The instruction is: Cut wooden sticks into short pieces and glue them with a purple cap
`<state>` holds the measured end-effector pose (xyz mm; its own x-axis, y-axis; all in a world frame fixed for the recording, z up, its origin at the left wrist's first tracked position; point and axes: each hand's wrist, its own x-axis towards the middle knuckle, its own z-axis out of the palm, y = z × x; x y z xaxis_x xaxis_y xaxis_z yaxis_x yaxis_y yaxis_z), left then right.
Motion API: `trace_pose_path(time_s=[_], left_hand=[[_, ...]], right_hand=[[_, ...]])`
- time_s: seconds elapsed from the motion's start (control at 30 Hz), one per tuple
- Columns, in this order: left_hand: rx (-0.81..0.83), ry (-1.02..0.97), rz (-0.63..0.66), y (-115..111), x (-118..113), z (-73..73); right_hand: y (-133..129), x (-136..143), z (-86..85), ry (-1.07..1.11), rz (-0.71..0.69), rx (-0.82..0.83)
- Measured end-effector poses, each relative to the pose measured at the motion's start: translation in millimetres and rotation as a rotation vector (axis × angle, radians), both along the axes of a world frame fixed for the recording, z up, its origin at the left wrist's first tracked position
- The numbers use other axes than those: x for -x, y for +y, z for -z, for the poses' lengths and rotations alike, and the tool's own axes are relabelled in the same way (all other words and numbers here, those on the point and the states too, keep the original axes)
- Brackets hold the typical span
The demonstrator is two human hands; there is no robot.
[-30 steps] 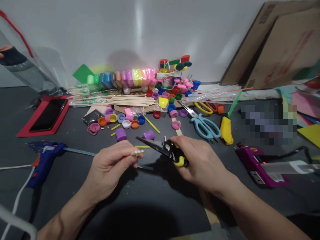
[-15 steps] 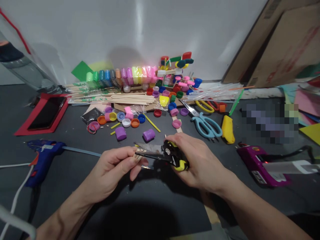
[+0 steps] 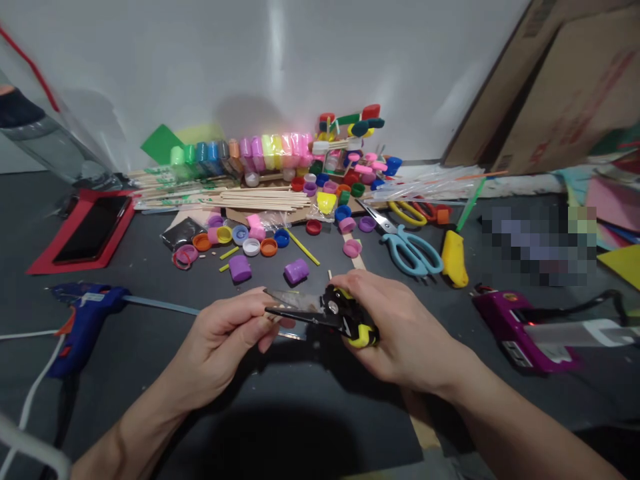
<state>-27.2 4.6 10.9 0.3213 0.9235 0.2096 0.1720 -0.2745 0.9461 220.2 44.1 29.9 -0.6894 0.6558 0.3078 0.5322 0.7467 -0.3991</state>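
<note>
My left hand (image 3: 233, 343) pinches a small bundle of short wooden sticks (image 3: 273, 316) between thumb and fingers, mostly hidden by the fingertips and a blade. In my right hand (image 3: 400, 323) are hand shears (image 3: 333, 313) with black and yellow handles, gripped in a closed fist. The shears' two long jaws point left, spread slightly apart, and their tips lie across the sticks at my left fingertips. A clear strip (image 3: 292, 335) shows just below the left fingers. Two purple caps, one (image 3: 297, 271) just beyond the shears, lie on the dark table.
A blue glue gun (image 3: 87, 320) with its glue stick lies left, below a phone (image 3: 93, 229) on red paper. Several bottle caps (image 3: 269, 247) and wooden skewers (image 3: 263, 199) spread across the back. Light-blue scissors (image 3: 413, 251), a yellow knife (image 3: 454, 260) and a purple device (image 3: 520, 333) are right.
The shears' tips have shifted a little left over the sticks, covering more of them. The bundle appears slightly lower in my left fingers. Both hands keep their holds.
</note>
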Motion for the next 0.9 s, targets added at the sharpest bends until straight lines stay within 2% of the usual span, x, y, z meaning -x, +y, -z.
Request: trace_pose_path(time_s=[0.9], left_hand=[[0.001, 0.022, -0.043, -0.1, 0.4, 5.2]], right_hand=[[-3.2, -0.6, -1.2, -0.018, 0.007, -0.011]])
